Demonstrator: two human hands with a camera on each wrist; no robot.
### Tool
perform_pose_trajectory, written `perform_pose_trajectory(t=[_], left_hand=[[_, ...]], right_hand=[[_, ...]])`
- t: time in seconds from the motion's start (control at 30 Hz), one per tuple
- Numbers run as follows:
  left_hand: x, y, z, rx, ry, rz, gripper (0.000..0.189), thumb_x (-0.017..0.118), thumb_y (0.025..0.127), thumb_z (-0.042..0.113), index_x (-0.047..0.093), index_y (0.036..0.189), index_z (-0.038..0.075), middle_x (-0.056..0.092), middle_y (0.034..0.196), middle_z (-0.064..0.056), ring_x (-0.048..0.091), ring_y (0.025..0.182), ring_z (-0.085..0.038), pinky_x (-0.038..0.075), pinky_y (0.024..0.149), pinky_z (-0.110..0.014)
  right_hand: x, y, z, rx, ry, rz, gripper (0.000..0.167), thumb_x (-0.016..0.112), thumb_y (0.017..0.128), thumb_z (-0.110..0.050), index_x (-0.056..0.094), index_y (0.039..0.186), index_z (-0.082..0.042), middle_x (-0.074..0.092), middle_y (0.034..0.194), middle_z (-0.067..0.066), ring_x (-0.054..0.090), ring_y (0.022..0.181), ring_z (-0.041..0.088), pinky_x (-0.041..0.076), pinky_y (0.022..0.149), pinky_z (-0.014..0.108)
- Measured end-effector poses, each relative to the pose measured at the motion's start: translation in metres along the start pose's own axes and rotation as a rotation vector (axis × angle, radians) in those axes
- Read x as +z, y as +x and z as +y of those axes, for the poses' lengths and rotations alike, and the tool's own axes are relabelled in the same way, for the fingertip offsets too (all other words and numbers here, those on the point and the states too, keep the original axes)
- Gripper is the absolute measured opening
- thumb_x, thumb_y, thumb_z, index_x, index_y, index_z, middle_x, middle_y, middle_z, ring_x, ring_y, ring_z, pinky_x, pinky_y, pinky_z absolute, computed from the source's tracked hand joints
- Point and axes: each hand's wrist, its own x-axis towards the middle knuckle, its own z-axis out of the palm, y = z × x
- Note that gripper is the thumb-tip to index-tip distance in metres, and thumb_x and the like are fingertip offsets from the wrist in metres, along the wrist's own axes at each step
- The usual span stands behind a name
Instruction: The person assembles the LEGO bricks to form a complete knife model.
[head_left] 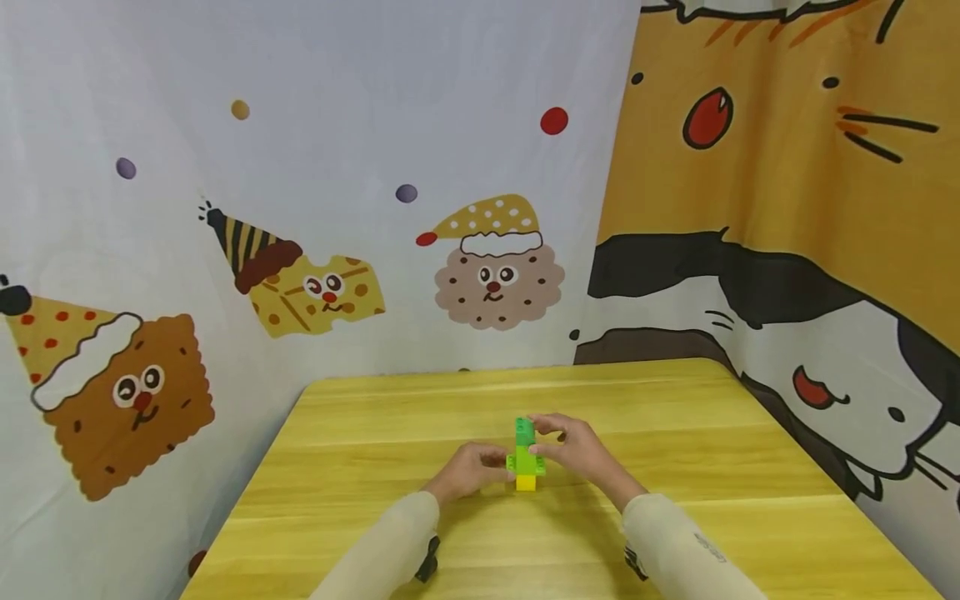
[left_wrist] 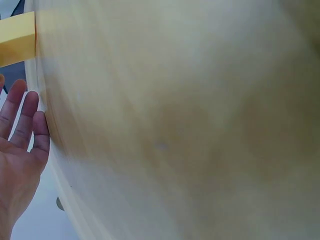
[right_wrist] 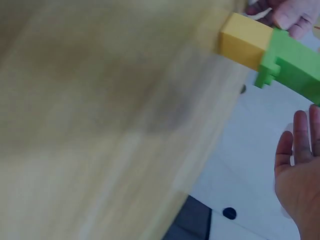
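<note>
A small upright stack of toy building bricks [head_left: 526,458] stands on the wooden table [head_left: 390,525]. Its base is a yellow brick [head_left: 526,482]; light green bricks [head_left: 526,460] with studded pieces jutting out to both sides sit above, and a darker green brick [head_left: 525,432] is on top. My left hand [head_left: 471,472] holds the stack's lower left side between thumb and finger. At the upper right, my right hand [head_left: 577,450] pinches it, forefinger by the top brick and thumb lower down. The left wrist view shows the yellow brick [left_wrist: 17,37] beyond my fingers [left_wrist: 25,120].
A white curtain [head_left: 360,125] printed with cartoon snacks hangs behind the table and along its left. An orange cartoon curtain [head_left: 772,183] hangs at the right. Dark bands [head_left: 428,560] circle both wrists over pale sleeves.
</note>
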Motion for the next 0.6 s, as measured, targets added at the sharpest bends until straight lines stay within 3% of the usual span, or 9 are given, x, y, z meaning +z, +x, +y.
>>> perform_pose_trajectory(t=[0.13,0.3,0.43,0.6], left_hand=[[-0.002,-0.004,0.001,0.032,-0.011,0.038,0.037,0.076,0.090,0.027,0.069,0.123,0.013,0.069,0.112,-0.001,0.062,0.105,-0.022,0.051,0.091,-0.045],[0.004,-0.013,0.001,0.096,-0.077,0.073,0.061,0.071,0.094,0.015,0.046,0.149,0.014,0.065,0.120,-0.006,0.062,0.102,-0.022,0.052,0.089,-0.041],[0.009,-0.020,-0.001,0.072,-0.094,0.063,0.064,0.066,0.097,0.017,0.037,0.154,0.015,0.064,0.119,-0.005,0.061,0.101,-0.018,0.052,0.088,-0.040],[0.009,-0.024,-0.009,0.019,-0.001,0.033,0.058,0.061,0.100,0.022,0.039,0.153,0.009,0.064,0.115,-0.004,0.060,0.107,-0.021,0.049,0.094,-0.047]], right_hand=[[0.011,0.002,0.004,0.013,0.082,0.069,0.041,0.075,0.089,-0.016,0.067,0.130,-0.013,0.070,0.113,0.004,0.064,0.104,0.025,0.049,0.084,0.040],[0.026,0.006,0.012,0.035,0.170,0.070,0.043,0.069,0.095,-0.017,0.061,0.136,-0.008,0.069,0.115,0.010,0.064,0.105,0.026,0.054,0.085,0.039],[0.031,-0.002,0.023,0.074,0.154,-0.064,0.060,0.070,0.094,-0.019,0.046,0.148,-0.008,0.061,0.131,0.015,0.057,0.119,0.035,0.048,0.095,0.052],[0.039,-0.015,0.035,0.069,0.108,-0.254,0.073,0.077,0.086,-0.012,0.043,0.151,-0.009,0.055,0.139,0.016,0.046,0.129,0.043,0.034,0.102,0.066]])
